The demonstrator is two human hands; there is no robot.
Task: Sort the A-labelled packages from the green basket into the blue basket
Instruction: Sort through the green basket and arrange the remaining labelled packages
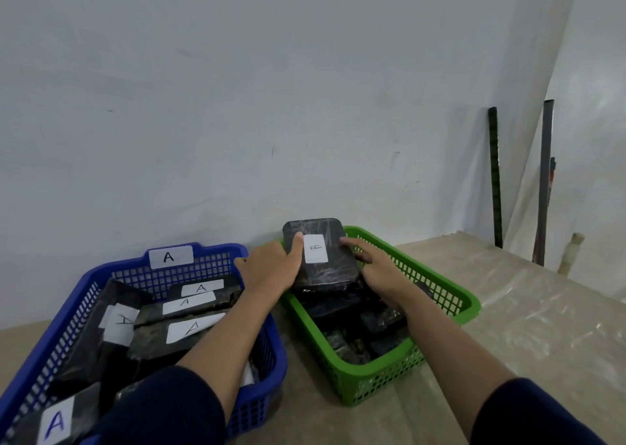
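Against a bare pale wall, a plastic-covered table (508,309) carries a blue basket (264,377) holding black packages labelled A (193,331), and just to its right a green basket (450,295). Over the green basket's far end, a black package labelled B (321,275) is held tilted up. The left hand (271,268) grips its left edge, thumb curled on top, while the right hand (376,265) touches its right edge with fingers loosely extended.

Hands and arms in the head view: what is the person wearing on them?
Both arms have dark navy sleeves pushed up above the forearms. The left hand and right hand are bare: no gloves, rings, watch or markings show.
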